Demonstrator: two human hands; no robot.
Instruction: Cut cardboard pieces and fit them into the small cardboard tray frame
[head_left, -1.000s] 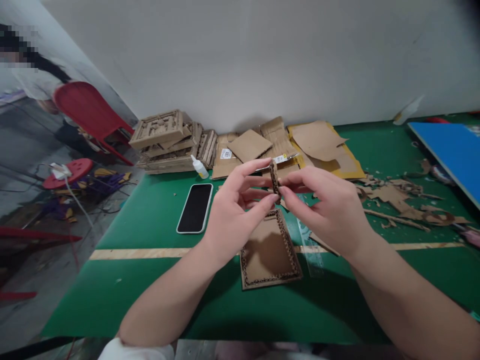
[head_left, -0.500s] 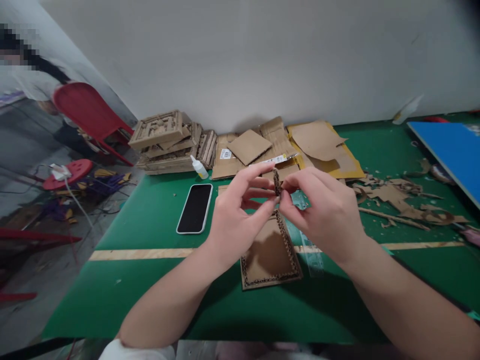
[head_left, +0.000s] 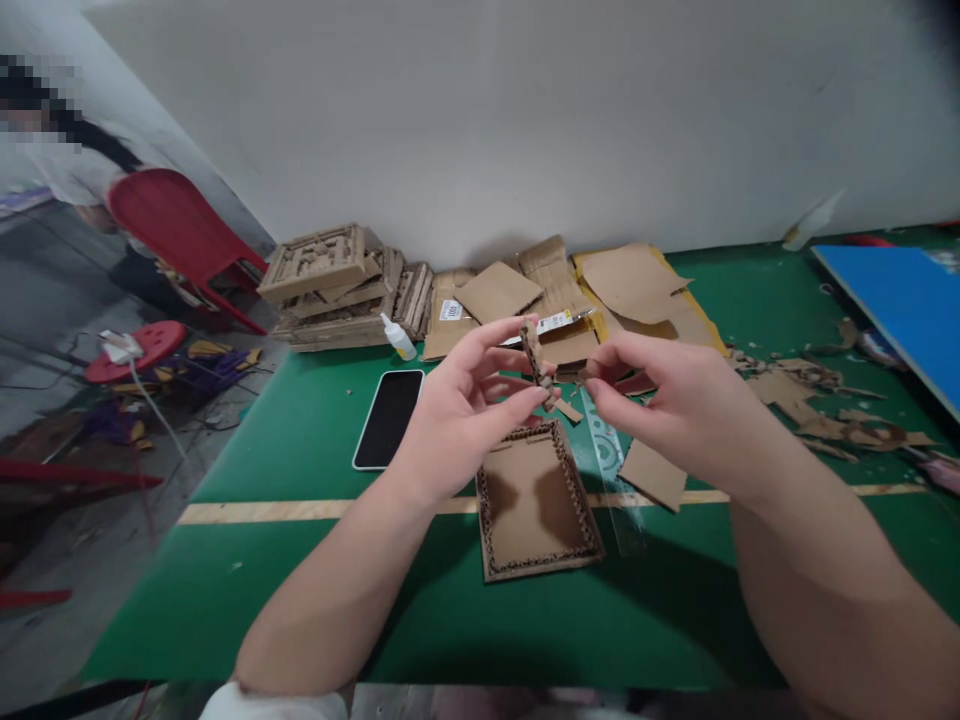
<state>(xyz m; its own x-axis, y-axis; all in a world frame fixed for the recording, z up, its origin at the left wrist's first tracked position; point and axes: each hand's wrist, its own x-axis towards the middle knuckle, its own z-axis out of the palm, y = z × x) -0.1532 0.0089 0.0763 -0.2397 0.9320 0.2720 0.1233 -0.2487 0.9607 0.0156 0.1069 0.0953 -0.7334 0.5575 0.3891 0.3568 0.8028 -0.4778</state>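
My left hand (head_left: 469, 405) pinches a short strip of corrugated cardboard (head_left: 534, 352) between thumb and fingers, its fluted edge showing. To the right of the strip and apart from it, my right hand (head_left: 664, 400) is closed in a pinch. A tiny brownish bit may be at its fingertips, too small to make out. Beneath the hands lies a shallow cardboard tray (head_left: 534, 500) with a raised corrugated border. A clear ruler (head_left: 609, 455) lies to the right of this tray, beside a small cardboard square (head_left: 654, 474).
On the green table (head_left: 300, 590) a phone (head_left: 388, 420) lies left of my left hand. Behind it stand a white glue bottle (head_left: 398, 338) and stacked cardboard frames (head_left: 322, 275). Cardboard scraps (head_left: 817, 400) and a blue board (head_left: 900, 310) are at right. A person sits far left near a red chair (head_left: 176, 225).
My right hand has pulled away from the strip to the right. The strip stays in my left hand, now tilted and slightly further left. The small cardboard square has come into view.
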